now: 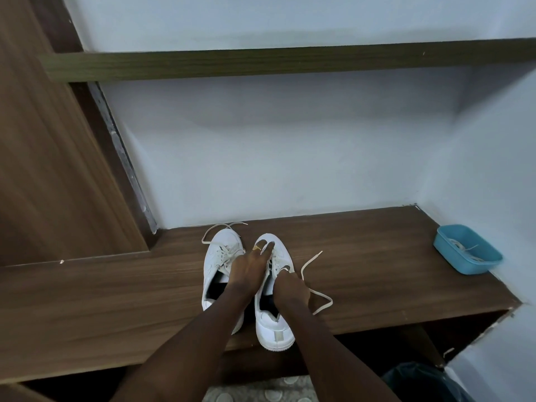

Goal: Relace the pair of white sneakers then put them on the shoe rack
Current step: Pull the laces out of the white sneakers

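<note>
Two white sneakers stand side by side on a brown wooden shelf (377, 250), toes toward the wall. The left sneaker (216, 256) has loose lace ends trailing past its toe. The right sneaker (274, 326) has its heel hanging over the shelf's front edge. My left hand (249, 265) rests on the right sneaker's toe and lace area, fingers spread. My right hand (290, 288) is closed at that sneaker's right side, pinching its white lace (317, 294), which loops out across the shelf to the right.
A blue plastic tub (467, 249) with white laces inside sits at the shelf's right end against the wall. A higher wooden shelf (261, 63) runs above. A wooden panel (43, 169) stands at left. Below the shelf are patterned flooring and a dark bag.
</note>
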`<state>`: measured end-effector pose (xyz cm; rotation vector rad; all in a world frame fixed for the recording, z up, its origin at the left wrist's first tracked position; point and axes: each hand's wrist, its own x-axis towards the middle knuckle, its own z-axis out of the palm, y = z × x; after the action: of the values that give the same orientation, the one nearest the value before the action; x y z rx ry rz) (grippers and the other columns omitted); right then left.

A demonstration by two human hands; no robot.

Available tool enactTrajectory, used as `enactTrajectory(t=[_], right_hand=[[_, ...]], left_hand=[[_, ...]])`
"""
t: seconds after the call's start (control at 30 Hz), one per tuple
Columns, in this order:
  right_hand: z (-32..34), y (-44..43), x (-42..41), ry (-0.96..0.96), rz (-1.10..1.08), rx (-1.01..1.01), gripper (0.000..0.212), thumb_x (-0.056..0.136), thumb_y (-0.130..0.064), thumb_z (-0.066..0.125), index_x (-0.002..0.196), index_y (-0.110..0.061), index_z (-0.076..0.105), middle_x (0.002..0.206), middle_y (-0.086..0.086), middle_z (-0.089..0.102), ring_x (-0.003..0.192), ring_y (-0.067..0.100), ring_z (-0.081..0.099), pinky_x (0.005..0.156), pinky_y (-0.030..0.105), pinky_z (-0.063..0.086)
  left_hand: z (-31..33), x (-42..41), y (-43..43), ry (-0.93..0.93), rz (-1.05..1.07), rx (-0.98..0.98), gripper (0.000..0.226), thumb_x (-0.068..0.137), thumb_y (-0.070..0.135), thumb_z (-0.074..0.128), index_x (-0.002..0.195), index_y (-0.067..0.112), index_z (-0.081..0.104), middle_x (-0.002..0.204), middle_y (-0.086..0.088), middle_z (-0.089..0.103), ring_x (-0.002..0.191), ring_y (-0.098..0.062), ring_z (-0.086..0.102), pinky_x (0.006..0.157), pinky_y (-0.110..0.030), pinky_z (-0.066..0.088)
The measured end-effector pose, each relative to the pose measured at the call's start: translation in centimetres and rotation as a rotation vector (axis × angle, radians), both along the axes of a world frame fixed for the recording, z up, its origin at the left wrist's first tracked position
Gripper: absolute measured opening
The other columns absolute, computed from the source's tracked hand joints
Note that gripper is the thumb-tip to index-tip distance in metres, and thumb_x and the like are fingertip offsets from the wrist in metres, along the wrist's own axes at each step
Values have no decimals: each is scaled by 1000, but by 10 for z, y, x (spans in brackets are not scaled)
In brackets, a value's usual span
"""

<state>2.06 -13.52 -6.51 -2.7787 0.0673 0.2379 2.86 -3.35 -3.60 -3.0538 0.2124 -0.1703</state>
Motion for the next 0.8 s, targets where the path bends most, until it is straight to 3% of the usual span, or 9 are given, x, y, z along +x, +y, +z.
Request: enactTrajectory(t=[0.1, 0.17, 0.27, 0.4, 0.5, 0.53, 0.63, 0.7, 0.8], right_hand=[[0, -1, -1, -10, 5, -2, 42, 98, -10, 32, 140, -5, 36, 133, 9, 52, 123, 23, 52, 95, 31, 44], [0, -1, -1, -18, 14, -6, 40, 99, -12, 33, 138, -6, 38, 132, 8, 53, 122, 22, 52, 95, 30, 44], [1, 0, -1, -10, 10, -8, 41, 98, -10, 32, 138, -6, 38, 132, 8, 54, 122, 23, 53, 94, 31, 45], [2, 0, 0, 13, -8, 3, 41, 97, -7, 28, 135, -7, 41, 131, 9, 55, 122, 26, 53, 93, 34, 45], [3, 0, -1, 12, -11, 4, 42, 97, -7, 28, 137, -6, 40, 131, 9, 55, 122, 26, 52, 94, 34, 44], [3, 0, -1, 13, -9, 5, 42, 97, -7, 28, 138, -6, 39, 132, 9, 54, 123, 26, 52, 94, 34, 44], [4, 0, -3, 18, -2, 10, 43, 97, -9, 31, 139, -5, 37, 133, 10, 52, 124, 25, 51, 95, 33, 44], [5, -1, -3, 16, -3, 16, 43, 97, -9, 32, 139, -5, 36, 133, 10, 53, 124, 25, 51, 95, 33, 44], [6, -2, -3, 12, -5, 24, 41, 96, -8, 32, 137, -5, 37, 131, 9, 54, 123, 25, 51, 94, 34, 44]], left_hand=[[-2, 2, -3, -21, -95, 26, 61, 96, 5, 31, 150, 29, 17, 158, 0, 16, 110, -28, 57, 71, -32, 43], [-7, 6, -1, -21, -135, 45, 49, 96, 7, 35, 143, 24, 38, 156, -1, 23, 108, -30, 58, 72, -31, 44], [-12, 9, 2, -82, -96, 38, 34, 95, 10, 39, 119, 17, 61, 131, -5, 54, 102, -29, 61, 73, -32, 48], [-12, 10, 4, -27, -33, 41, 26, 91, 8, 43, 101, 10, 67, 103, -8, 65, 98, -28, 61, 76, -31, 46], [-12, 12, 7, -79, -72, -5, 15, 72, 8, 73, 86, 13, 70, 84, -4, 66, 70, -24, 66, 53, -30, 50], [-16, 14, 8, -84, -96, -40, 27, 71, 6, 73, 96, 13, 70, 93, -5, 67, 70, -25, 67, 52, -31, 51], [-24, 17, 6, 38, -148, -95, 49, 95, 7, 39, 142, 19, 38, 148, 0, 38, 112, -30, 56, 84, -38, 47], [-23, 17, 3, 41, -141, 5, 46, 99, 13, 31, 143, 24, 34, 149, 3, 36, 121, -27, 50, 91, -36, 41], [-26, 21, 1, -20, -117, 70, 41, 98, 12, 33, 135, 23, 46, 131, 0, 55, 118, -26, 53, 89, -34, 39]])
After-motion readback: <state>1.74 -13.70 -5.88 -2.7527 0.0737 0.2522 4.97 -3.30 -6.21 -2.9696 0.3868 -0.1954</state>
